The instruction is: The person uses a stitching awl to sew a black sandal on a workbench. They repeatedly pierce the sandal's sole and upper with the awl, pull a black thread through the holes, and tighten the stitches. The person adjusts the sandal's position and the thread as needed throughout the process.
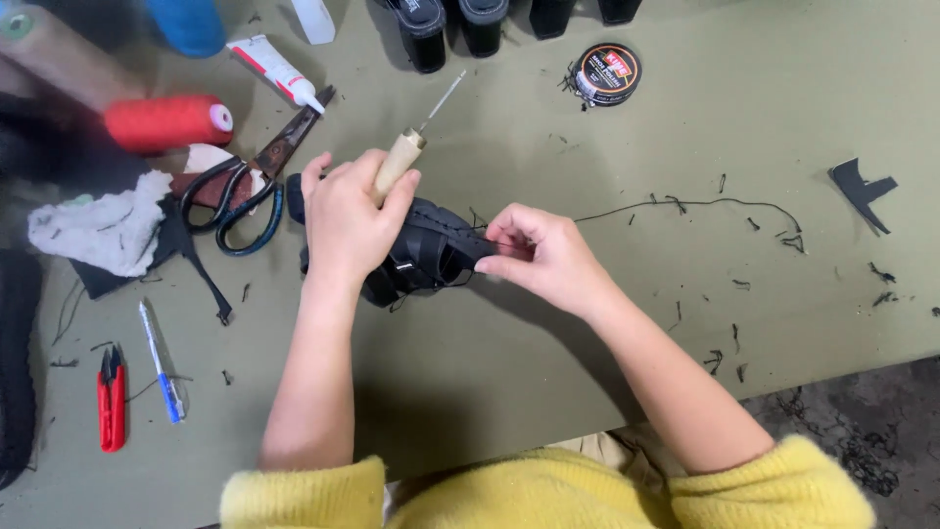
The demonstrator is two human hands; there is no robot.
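My left hand (345,223) is wrapped around the awl (403,157), fingers closed tight on its pale wooden handle, the thin metal needle poking up and away from me. That same hand presses down on the black shoe (426,253), which lies in the middle of the green tabletop (607,323), right between my two hands. My right hand (543,257) pinches the near end of the shoe, thumb and fingers drawn together on the black material, and a black thread (685,204) runs off from there to the right across the tabletop in a long loose curve.

Off to the left, just beside my left hand, a pair of scissors (250,191) with dark handles lies on a heap of scraps, next to a whitish rag (98,230). Above them, a red spool of thread (166,121) on its side and a white tube with a red stripe (276,71). Down at the near left, small red snips (112,397) and a blue pen (160,362) lie side by side. Up top, a round black tin (607,73) sits well apart from my hands. Short bits of black thread are scattered over the right side, with a black cut-out scrap (862,191) at the far right.
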